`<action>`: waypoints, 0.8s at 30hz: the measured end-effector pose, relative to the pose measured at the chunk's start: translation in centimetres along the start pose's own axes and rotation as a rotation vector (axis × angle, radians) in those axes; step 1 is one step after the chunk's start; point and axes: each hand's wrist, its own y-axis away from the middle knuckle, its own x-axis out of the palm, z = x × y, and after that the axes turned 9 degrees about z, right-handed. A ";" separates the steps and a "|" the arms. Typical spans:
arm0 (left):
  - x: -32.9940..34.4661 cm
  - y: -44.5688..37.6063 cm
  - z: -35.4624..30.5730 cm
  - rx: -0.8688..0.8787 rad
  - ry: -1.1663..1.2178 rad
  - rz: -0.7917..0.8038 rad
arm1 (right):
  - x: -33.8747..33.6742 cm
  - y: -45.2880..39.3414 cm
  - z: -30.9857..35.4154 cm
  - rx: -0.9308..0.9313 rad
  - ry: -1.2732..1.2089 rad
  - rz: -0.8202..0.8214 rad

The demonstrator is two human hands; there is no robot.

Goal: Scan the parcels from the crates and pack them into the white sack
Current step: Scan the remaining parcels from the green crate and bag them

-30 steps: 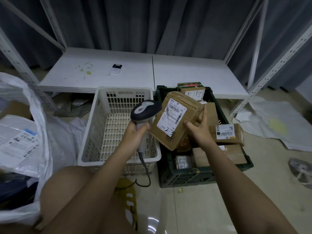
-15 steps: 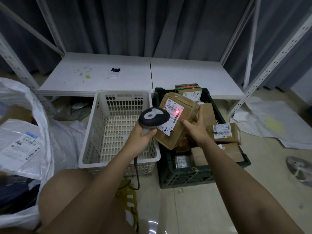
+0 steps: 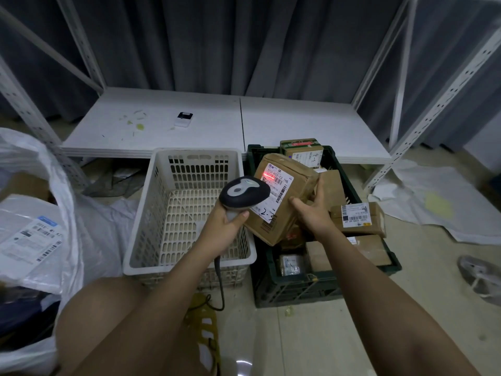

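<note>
Parcel [image 3: 282,196] first: a brown cardboard box, tilted up over the dark green crate [image 3: 325,286], its white shipping label [image 3: 275,191] turned toward the person. The right hand [image 3: 311,213] holds it from its right side, thumb on the labelled face and fingers wrapped round the back edge. The left hand [image 3: 226,226] is wrapped round the grip of the handheld scanner [image 3: 244,192], whose head sits just in front of the label's lower left part. A red glow falls near the label's top left, by the printed number and just beside a small barcode.

To my eye the step is the scan itself, and doing it well means getting that red light squarely across a barcode. The glow looks high; the longer barcode runs lower on the label, partly behind the scanner head. I would draw the scanner back a little so the beam spreads and nothing on the label is hidden, and keep the box steady and facing it flat rather than raked.

Once it reads, the box should go left to the white sack [image 3: 65,185], whose mouth gapes open with labelled packets already lying inside. The white crate [image 3: 189,267] between sack and green crate looks emptied, while several more boxes [image 3: 357,218] wait in the green one. The scanner's cable [image 3: 221,289] hangs down beside the white crate, so the carry across should pass above it.
</note>
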 end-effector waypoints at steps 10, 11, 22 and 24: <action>-3.9 -1.7 -2.2 0.056 0.011 -0.133 | 3.8 0.1 3.4 -0.078 0.003 0.010; -4.8 -1.8 -3.0 0.077 -0.001 -0.165 | 4.7 0.1 4.2 -0.108 -0.007 0.022; -16.7 6.8 -13.4 0.224 -0.035 -0.589 | 16.9 2.0 16.9 -0.388 -0.022 0.071; -18.8 10.2 -14.0 0.245 -0.020 -0.637 | 19.9 3.1 18.1 -0.398 -0.057 0.117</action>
